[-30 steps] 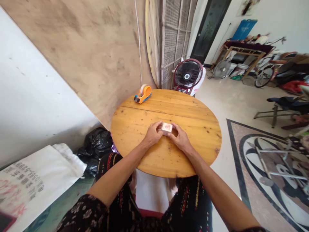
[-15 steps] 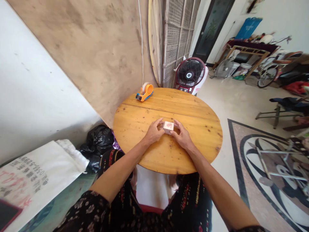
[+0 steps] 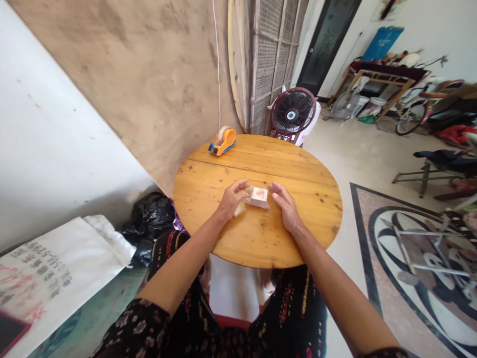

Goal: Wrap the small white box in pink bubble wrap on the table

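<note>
A small whitish box with a reddish mark on top [image 3: 258, 197] rests on the round wooden table [image 3: 261, 243], between my two hands. My left hand [image 3: 231, 200] is just left of the box, fingers apart and curved towards it, holding nothing. On the box's right side, my right hand [image 3: 286, 205] is held open with a small gap to the box and nothing in it. Clear film seems to surround the box, though blur hides its edges.
An orange tape dispenser [image 3: 223, 142] stands at the table's back left edge. Behind the table is a fan [image 3: 292, 115]. Black plastic bags [image 3: 152, 214] and a white printed sack [image 3: 70, 268] lie at the left.
Both hands have let go of the box and moved apart, the left one leftward and the right one rightward. The box stays in nearly the same place.
</note>
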Demonstrator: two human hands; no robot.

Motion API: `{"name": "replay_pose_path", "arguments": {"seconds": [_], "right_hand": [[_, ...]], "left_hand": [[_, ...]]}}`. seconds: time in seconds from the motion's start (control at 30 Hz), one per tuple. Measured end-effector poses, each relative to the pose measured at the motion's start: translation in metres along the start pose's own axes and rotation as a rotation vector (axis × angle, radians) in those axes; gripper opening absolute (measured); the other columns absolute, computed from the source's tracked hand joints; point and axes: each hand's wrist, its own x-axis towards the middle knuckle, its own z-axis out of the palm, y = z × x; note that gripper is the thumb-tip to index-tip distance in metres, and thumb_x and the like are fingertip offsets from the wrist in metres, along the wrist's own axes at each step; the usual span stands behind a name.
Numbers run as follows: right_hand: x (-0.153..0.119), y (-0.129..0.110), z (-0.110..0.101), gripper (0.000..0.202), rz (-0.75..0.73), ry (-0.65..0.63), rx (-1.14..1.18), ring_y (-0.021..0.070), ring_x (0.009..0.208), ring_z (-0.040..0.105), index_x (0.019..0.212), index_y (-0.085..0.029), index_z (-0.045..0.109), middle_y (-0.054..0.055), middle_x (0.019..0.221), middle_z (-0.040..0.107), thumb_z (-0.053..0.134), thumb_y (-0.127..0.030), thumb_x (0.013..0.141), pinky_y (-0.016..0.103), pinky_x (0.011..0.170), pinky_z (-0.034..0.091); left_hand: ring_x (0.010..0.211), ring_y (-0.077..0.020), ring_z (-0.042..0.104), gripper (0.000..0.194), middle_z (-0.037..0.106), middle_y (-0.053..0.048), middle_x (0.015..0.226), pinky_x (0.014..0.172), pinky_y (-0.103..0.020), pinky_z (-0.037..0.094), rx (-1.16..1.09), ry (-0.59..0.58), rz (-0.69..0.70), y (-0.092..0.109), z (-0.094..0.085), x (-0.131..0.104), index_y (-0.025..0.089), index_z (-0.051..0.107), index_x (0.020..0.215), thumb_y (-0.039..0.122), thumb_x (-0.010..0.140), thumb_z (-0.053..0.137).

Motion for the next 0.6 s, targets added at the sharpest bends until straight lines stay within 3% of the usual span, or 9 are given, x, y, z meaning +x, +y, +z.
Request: {"name": "replay_pose_path", "arguments": {"seconds": [0.1,0.23,0.6], "right_hand": [[0.001,0.001,0.0,0.049,0.028,0.048,0.044,0.0264,0.124,0.055,0.124,-0.021,0.054,0.01,0.129,0.063,0.06,-0.045,0.082,0.05,0.111,0.037],[0.002,0.004,0.003,0.057,0.028,0.013,0.049,0.0268,0.12,0.058,0.124,-0.02,0.052,0.013,0.127,0.063,0.068,-0.044,0.076,0.049,0.107,0.042],[0.004,0.009,0.009,0.06,-0.017,-0.019,-0.055,0.0284,0.123,0.056,0.126,-0.02,0.053,0.014,0.128,0.061,0.071,-0.048,0.076,0.049,0.106,0.042]], "left_hand": [[0.116,-0.0263,0.06,0.049,0.066,-0.014,0.121,0.105,-0.041,0.043,-0.013,0.02,-0.007,-0.002,0.001,0.001,0.01,0.062,0.118,0.028,0.072,0.064],[0.112,-0.0265,0.062,0.047,0.066,-0.014,0.122,0.103,-0.042,0.045,0.036,0.026,-0.004,-0.008,0.006,0.003,0.011,0.064,0.115,0.035,0.075,0.067],[0.116,-0.0266,0.058,0.055,0.06,-0.014,0.129,0.102,-0.04,0.045,0.106,0.011,-0.008,-0.009,0.007,0.005,0.012,0.059,0.126,0.031,0.076,0.068]]}}
